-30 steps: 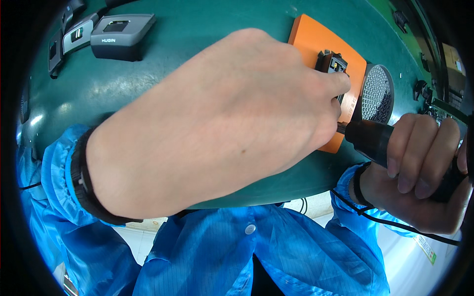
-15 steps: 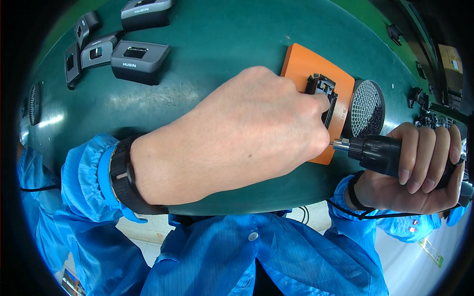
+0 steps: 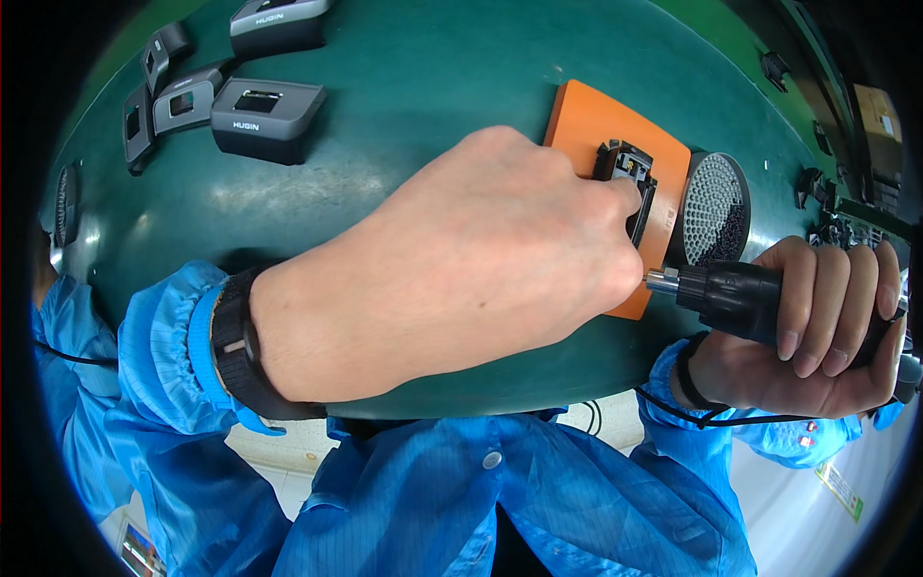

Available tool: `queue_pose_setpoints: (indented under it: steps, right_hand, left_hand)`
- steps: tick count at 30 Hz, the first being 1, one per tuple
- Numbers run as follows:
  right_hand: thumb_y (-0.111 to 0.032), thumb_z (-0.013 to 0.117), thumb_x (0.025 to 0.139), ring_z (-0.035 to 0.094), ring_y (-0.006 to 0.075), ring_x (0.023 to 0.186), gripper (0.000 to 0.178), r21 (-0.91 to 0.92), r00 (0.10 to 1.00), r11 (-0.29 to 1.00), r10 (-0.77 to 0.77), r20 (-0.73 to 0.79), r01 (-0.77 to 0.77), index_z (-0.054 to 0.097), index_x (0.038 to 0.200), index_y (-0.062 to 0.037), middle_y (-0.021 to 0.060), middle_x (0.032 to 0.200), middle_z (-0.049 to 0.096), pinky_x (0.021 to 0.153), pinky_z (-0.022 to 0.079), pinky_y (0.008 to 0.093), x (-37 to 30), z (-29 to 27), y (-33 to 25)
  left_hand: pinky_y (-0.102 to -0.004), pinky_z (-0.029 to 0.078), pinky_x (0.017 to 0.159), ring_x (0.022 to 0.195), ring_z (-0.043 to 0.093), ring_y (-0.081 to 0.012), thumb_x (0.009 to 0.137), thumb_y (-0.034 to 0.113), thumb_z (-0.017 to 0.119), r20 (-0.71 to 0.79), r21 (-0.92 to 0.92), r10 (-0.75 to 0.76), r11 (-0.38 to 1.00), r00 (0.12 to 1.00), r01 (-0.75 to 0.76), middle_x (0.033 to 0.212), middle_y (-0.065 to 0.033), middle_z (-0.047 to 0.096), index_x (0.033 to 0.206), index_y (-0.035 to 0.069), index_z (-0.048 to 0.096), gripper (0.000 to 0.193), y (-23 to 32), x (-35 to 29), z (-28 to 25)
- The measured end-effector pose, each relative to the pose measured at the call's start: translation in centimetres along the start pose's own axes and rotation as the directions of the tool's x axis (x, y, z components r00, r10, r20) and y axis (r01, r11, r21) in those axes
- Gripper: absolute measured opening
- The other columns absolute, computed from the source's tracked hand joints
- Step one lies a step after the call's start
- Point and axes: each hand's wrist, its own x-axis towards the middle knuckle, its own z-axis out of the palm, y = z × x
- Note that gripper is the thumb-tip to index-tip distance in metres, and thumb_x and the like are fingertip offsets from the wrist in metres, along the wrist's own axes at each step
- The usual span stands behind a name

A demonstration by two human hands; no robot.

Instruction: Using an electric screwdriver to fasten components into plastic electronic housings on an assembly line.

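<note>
The black component (image 3: 632, 163) lies on the orange block (image 3: 579, 123), partly hidden at the right edge of the left hand (image 3: 548, 226); whether its fingers grip it, I cannot tell. The right hand (image 3: 817, 313) is wrapped around a black screwdriver (image 3: 728, 292).

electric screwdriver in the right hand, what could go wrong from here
The electric screwdriver points toward the left hand in this view, so a slip might jab it. The round dish of small black pieces sits close by; a bump could scatter them. The left hand hides part of the black component on the orange block, so a slight shift there might go unnoticed.
</note>
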Motion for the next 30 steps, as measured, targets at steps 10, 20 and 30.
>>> queue_pose_setpoints:
  steps: [10, 20, 30]
  right_hand:
    - [-0.028, 0.05, 0.103, 0.055, 0.0131, 0.057, 0.022, 0.025, 0.987, 0.999, 0.037, 0.158, -0.042, 0.044, 0.108, -0.0074, 0.0014, 0.071, 0.054, 0.058, 0.052, 0.0315, 0.0, -0.91, -0.46]
    - [-0.027, 0.049, 0.104, 0.055, 0.0132, 0.058, 0.022, 0.011, 0.988, 0.999, 0.046, 0.149, -0.048, 0.044, 0.109, -0.0067, 0.0011, 0.072, 0.054, 0.058, 0.051, 0.0315, -0.13, -0.58, -0.44]
    - [-0.028, 0.05, 0.103, 0.056, 0.0137, 0.06, 0.025, -0.014, 0.978, 0.996, 0.088, 0.189, -0.087, 0.045, 0.112, -0.0057, 0.0015, 0.073, 0.055, 0.057, 0.051, 0.0316, 0.12, -0.83, -0.55]
  left_hand:
    - [-0.0284, 0.051, 0.047, 0.056, 0.065, -0.014, 0.087, 0.026, 0.082, -0.014, 0.021, -0.015, 1.0, 1.0, 0.016, 0.107, -0.0006, 0.072, 0.089, 0.005, 0.078, 0.022, 0.22, -0.27, 0.11]
    - [-0.0293, 0.051, 0.047, 0.06, 0.066, -0.0133, 0.085, 0.025, 0.082, -0.016, 0.01, -0.018, 1.0, 1.0, 0.018, 0.107, -0.0005, 0.07, 0.089, 0.004, 0.078, 0.022, 0.3, -0.11, -0.17]
    - [-0.0309, 0.051, 0.048, 0.062, 0.067, -0.0159, 0.082, 0.027, 0.084, 0.009, 0.018, -0.031, 0.999, 0.999, 0.031, 0.112, -0.0008, 0.07, 0.093, 0.004, 0.076, 0.026, 0.05, -0.42, -0.15]
